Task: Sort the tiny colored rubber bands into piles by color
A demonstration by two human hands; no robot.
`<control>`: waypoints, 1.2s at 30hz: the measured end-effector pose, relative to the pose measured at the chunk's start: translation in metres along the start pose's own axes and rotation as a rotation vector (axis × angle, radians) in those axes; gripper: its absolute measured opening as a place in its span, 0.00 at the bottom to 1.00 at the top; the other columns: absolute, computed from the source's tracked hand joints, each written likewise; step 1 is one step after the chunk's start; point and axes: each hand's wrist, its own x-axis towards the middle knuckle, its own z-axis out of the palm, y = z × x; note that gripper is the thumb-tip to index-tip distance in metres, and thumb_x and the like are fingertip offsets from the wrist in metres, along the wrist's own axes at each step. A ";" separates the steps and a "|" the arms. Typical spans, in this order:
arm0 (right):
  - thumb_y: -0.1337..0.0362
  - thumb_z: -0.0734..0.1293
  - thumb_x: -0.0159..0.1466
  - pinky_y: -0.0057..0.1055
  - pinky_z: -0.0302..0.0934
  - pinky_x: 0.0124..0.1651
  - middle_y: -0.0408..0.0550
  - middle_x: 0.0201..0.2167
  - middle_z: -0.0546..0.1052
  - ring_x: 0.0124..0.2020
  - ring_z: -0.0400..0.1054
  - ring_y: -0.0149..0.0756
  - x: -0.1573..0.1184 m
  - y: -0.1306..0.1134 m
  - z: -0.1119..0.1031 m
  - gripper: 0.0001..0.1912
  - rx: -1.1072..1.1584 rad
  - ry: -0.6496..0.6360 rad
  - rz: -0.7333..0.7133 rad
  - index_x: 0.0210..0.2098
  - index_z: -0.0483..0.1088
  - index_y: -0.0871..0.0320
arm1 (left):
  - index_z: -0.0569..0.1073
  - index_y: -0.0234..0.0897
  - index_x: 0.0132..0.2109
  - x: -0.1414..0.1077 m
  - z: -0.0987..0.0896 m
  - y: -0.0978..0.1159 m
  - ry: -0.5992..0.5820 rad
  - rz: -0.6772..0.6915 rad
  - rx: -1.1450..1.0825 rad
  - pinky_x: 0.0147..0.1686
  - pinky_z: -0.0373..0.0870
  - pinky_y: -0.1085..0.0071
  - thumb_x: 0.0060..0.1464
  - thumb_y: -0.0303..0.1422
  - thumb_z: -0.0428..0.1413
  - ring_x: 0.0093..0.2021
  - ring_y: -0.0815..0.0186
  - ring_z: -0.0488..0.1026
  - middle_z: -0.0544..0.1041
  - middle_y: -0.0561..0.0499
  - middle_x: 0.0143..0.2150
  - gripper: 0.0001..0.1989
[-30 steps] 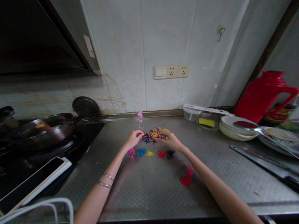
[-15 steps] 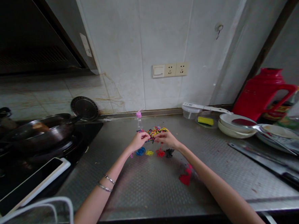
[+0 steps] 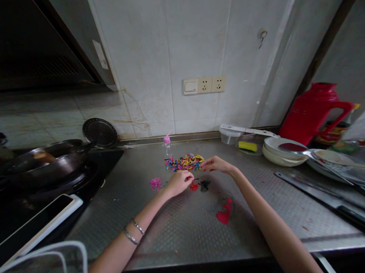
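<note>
A heap of mixed coloured rubber bands point(image 3: 184, 162) lies on the steel counter. My left hand point(image 3: 179, 183) is in front of it, closed in a pinch on a small black rubber band point(image 3: 196, 179). Just beyond its fingertips are a red pile of bands point(image 3: 194, 187) and a black pile point(image 3: 204, 186). My right hand point(image 3: 216, 164) is at the heap's right end, fingertips drawn together against it; what they pinch is too small to make out. Pink bands point(image 3: 156, 184) lie left of my left hand, which covers most of the blue and yellow piles.
Behind the heap stands a small clear bottle with a pink top point(image 3: 167, 145). Red heart-shaped pieces point(image 3: 223, 213) lie near my right forearm. To the right are a yellow sponge point(image 3: 248, 146), bowls point(image 3: 282, 157) and a knife point(image 3: 312, 194); a pan point(image 3: 48, 161) is on the left stove.
My left hand has come away from the heap toward the front, over the small piles, with a black rubber band. My right hand has shifted right to the heap's edge.
</note>
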 end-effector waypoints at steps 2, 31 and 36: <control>0.59 0.69 0.46 0.22 0.59 0.27 0.48 0.33 0.76 0.31 0.68 0.31 -0.005 0.002 -0.005 0.20 -0.012 -0.071 0.026 0.38 0.73 0.60 | 0.74 0.35 0.34 -0.002 0.009 0.009 -0.012 0.022 0.034 0.35 0.61 0.75 0.54 0.31 0.47 0.32 0.69 0.69 0.75 0.49 0.32 0.11; 0.65 0.64 0.48 0.21 0.54 0.28 0.42 0.24 0.74 0.24 0.64 0.28 0.025 0.036 0.007 0.14 -0.544 0.308 -0.127 0.34 0.74 0.60 | 0.76 0.30 0.33 0.015 -0.023 -0.051 0.246 -0.243 -0.233 0.27 0.61 0.76 0.48 0.37 0.51 0.25 0.70 0.68 0.76 0.48 0.26 0.15; 0.66 0.62 0.51 0.21 0.54 0.30 0.44 0.26 0.74 0.27 0.65 0.29 0.024 0.036 0.013 0.13 -0.645 0.295 -0.152 0.35 0.73 0.57 | 0.76 0.29 0.32 0.009 -0.029 -0.082 0.238 -0.341 -0.290 0.26 0.61 0.75 0.47 0.37 0.51 0.24 0.70 0.67 0.74 0.49 0.24 0.15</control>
